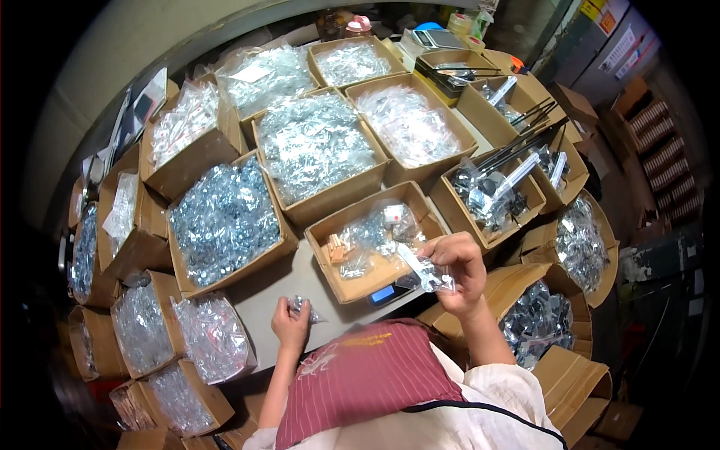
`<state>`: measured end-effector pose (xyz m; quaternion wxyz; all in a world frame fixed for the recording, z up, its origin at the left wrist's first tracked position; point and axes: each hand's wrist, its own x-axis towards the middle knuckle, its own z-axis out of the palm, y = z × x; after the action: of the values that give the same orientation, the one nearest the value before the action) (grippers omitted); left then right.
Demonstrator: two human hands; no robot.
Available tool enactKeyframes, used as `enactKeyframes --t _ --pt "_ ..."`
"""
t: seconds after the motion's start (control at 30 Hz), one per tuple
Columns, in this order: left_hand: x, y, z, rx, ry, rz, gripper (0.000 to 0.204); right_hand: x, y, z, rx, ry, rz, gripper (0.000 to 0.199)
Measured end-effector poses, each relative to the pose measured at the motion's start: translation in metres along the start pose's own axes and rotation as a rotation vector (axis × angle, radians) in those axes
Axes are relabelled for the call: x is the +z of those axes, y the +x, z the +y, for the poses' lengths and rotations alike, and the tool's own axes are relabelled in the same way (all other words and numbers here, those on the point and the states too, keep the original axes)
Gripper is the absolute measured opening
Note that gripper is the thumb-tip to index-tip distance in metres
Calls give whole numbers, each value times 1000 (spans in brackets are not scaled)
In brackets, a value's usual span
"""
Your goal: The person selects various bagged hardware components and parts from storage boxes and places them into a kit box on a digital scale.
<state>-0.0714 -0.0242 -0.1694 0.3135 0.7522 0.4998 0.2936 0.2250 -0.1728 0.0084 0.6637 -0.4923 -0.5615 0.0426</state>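
Observation:
My right hand (461,274) pinches a small clear plastic bag (435,279) with dark and shiny parts inside, held up over the near right corner of a cardboard box (335,286). In that box lie clear bags of small metal parts (367,236) and a few orange-brown pieces (335,247). My left hand (291,322) is closed on another small clear bag (304,309) of shiny parts, low over the table's near edge. What fills the left bag is too small to make out.
Around the grey table (277,292) stand many cardboard boxes. One holds loose shiny metal pieces (225,221), another bagged hardware (315,142). Black rods (517,127) stick out at the right. A blue-lit display (382,293) sits beside the near box; a scale (437,39) stands far back.

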Motion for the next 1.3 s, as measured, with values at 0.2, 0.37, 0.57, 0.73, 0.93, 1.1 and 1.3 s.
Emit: enactKeyframes --t 0.2,0.37,0.57,0.73,0.93,1.1,1.3 --pt "1 -1 -3 -50 -26 -58 35 7 6 14 121 -377 -246 48" --pt "3 0 -11 -169 -274 -23 26 -65 13 48 290 -629 -85 36" --pt "5 4 1 -203 -296 -47 21 -210 -14 121 871 -1250 -199 83" --pt "10 8 3 -183 -220 -50 21 -235 -23 155 937 -1060 -148 101" --pt "14 7 13 -195 -315 -21 23 -267 -21 159 829 -797 186 53" --pt "15 10 21 -214 -264 -31 26 -300 -15 162 947 -252 651 30" --pt "18 10 21 -260 -253 -29 26 -334 -10 185 879 -636 436 42"
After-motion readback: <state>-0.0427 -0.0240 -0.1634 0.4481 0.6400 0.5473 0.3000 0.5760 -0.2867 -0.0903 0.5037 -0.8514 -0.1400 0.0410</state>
